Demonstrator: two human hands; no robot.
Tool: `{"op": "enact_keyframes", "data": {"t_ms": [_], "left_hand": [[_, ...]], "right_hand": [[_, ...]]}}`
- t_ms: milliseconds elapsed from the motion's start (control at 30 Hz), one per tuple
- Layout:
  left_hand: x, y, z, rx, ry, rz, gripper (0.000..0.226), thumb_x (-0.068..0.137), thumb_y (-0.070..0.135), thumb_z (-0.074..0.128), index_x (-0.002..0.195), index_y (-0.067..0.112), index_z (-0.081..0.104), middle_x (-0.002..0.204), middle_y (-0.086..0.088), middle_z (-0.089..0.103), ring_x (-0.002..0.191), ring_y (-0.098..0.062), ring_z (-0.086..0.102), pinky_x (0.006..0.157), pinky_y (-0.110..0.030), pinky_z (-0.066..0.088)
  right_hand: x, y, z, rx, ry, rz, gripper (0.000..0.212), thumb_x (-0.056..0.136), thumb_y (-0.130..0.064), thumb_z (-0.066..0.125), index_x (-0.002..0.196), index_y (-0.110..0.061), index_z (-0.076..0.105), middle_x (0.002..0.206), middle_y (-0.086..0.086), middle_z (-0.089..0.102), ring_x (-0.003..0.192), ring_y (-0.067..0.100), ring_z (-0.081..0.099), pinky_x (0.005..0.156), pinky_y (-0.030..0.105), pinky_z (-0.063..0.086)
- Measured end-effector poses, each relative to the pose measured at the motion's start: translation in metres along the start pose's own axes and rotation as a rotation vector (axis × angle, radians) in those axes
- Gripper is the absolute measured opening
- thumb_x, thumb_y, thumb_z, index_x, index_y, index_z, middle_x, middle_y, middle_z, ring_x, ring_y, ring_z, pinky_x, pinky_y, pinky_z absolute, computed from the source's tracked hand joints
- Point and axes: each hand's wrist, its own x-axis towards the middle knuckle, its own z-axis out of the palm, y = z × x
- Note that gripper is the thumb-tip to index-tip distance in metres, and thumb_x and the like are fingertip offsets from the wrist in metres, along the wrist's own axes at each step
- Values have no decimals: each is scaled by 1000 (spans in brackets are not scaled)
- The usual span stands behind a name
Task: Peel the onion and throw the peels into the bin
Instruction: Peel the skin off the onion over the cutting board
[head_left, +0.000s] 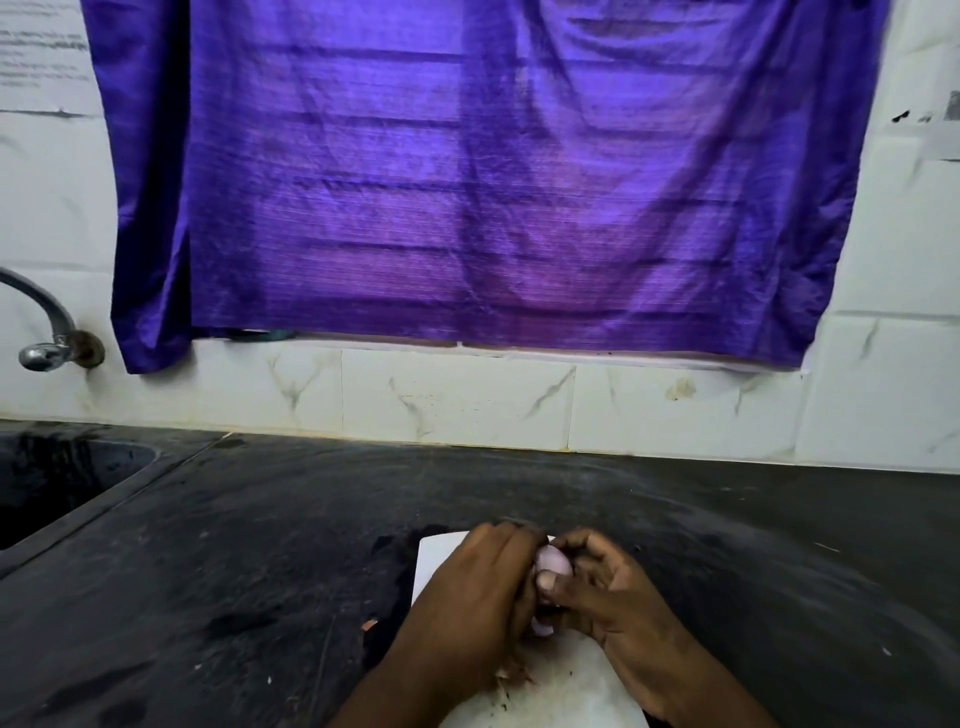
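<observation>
Both hands are wrapped round the onion (551, 560), so it's held tight, not loose. The L hand (478, 587) curls over it from the left & hides most of it. The R hand (613, 592) curls in from the right w/ its thumb (546, 582) pressed flat on the pale pink skin. Only a small bit of onion shows between the hands, plus a tiny bit lower down. The part that shows looks smooth & shiny, so I think the dry skin is mostly off there, but I can't tell about the rest bc the hands cover it. The onion is up in the hands, just above a white board (441, 561) on the dark counter (260, 545). Brown peel bits (511, 675) lie on the board under the L wrist, & one small scrap (370, 625) sits on the counter just left of the board. So the step now looks like the peeling itself, prob near the end. Next move: pinch any skin that's left & pull it off, turn the onion to check all sides, then scoop up all the scraps, incl. the stray one. No bin shows here, so the person will have to look for it. Further out: a sink (62, 483) at the left, a tap (44, 332) on the tile wall (457, 400), & a big purple cloth (467, 182) hanging above.
</observation>
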Motion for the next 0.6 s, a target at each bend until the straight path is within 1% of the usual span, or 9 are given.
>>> {"op": "enact_keyframes", "data": {"t_ms": [67,133,200,333,400,467,500,533,600], "left_hand": [[0,0,1,-3,-24,-13,29,104,38,46,127,25,56,118,11,56,106,-9,50,89,-15,34],[1,0,1,2,-23,-22,25,102,37,47,122,26,56,114,14,53,104,-9,49,86,-15,33],[0,1,0,8,-11,-16,18,100,33,50,115,25,57,110,14,53,100,-8,49,84,-15,33],[-1,2,-3,-19,20,-25,13,102,33,49,109,26,57,103,13,58,95,-9,52,81,-20,38],[-1,4,-6,-63,31,-36,13,105,33,45,107,26,56,99,16,56,92,-7,54,81,-18,38],[0,5,-7,-84,50,-42,10,107,29,46,107,26,55,98,21,52,90,0,51,81,-11,34],[1,6,-7,-88,56,-43,7,107,28,47,107,27,54,98,23,50,89,4,48,81,-9,34],[1,6,-6,-94,59,-41,6,107,27,48,107,27,54,98,23,48,89,5,47,81,-9,33],[1,6,-6,-105,63,-35,6,108,28,47,106,26,53,100,18,49,91,0,49,81,-12,35]], "right_hand": [[2,1,-1,-15,4,-13,81,35,-38,106,99,-5,70,91,22,77,76,31,75,59,42,63],[2,2,-1,-19,-6,-36,80,34,-42,105,96,-6,71,92,22,76,77,32,74,63,44,63],[2,1,-2,-19,-21,-58,78,35,-42,106,95,-7,71,93,23,76,79,32,73,66,46,63],[1,2,-1,3,-47,-62,73,33,-40,106,89,-8,74,87,21,76,71,28,73,60,41,63],[2,1,0,-18,-38,-70,74,31,-43,106,90,-9,75,90,21,78,77,30,74,63,43,64],[1,0,-1,-21,-31,-83,75,33,-44,106,92,-10,75,94,22,78,82,34,73,66,45,63],[1,0,-1,-8,-34,-86,72,34,-43,106,91,-11,75,94,23,77,81,34,72,66,45,63],[0,0,-1,5,-46,-85,68,36,-42,105,89,-12,76,93,23,76,79,33,72,66,44,62],[-1,-1,1,27,-85,-75,62,39,-39,105,88,-13,77,90,21,75,75,30,72,64,42,62]]}}
